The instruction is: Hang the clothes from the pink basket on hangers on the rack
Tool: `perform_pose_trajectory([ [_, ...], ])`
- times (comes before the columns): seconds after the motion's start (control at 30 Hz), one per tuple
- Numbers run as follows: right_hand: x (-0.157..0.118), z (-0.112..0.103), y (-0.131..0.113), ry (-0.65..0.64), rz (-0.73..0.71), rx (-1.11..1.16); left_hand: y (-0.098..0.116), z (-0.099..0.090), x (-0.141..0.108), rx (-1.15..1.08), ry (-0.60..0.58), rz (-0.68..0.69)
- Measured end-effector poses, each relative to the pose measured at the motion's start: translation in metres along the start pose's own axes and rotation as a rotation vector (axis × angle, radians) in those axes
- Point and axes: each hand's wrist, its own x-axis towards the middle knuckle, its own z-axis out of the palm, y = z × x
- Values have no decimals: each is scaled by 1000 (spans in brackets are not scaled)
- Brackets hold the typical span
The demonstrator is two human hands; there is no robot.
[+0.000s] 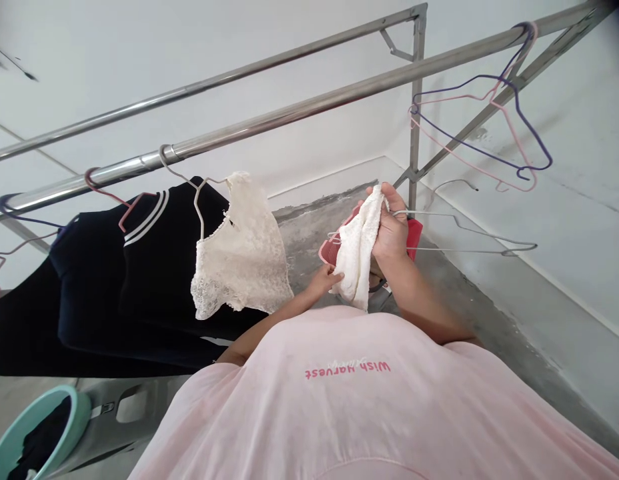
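between left hand (pixel 321 281) and right hand (pixel 393 232), white cloth (pixel 358 250) (bunched) hangs.

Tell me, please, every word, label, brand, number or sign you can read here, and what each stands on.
"Wish Harvest": pink letters, upside down in this view, on the chest of the pale pink fabric shirt.
Pale script overlapping those letters: too faint to read.
No other text is readable.
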Motion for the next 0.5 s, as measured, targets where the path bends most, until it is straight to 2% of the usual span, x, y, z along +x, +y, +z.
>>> perform_pose_trajectory([
  [0.1, 1, -2, -5, -20, -47, -20, -1, -1, 0, -132, 0, -129],
  [0.23, 5, -13, -17, 20, -76, 6, 8, -16, 0, -326, 61, -240],
  [0.33, 6, -30, -27, 66, -85, -11, 28, -34, -1, -487, 152, -251],
  [0.5, -2, -76, -44, 171, 2, -97, 75, -62, -11, -712, 270, -144],
])
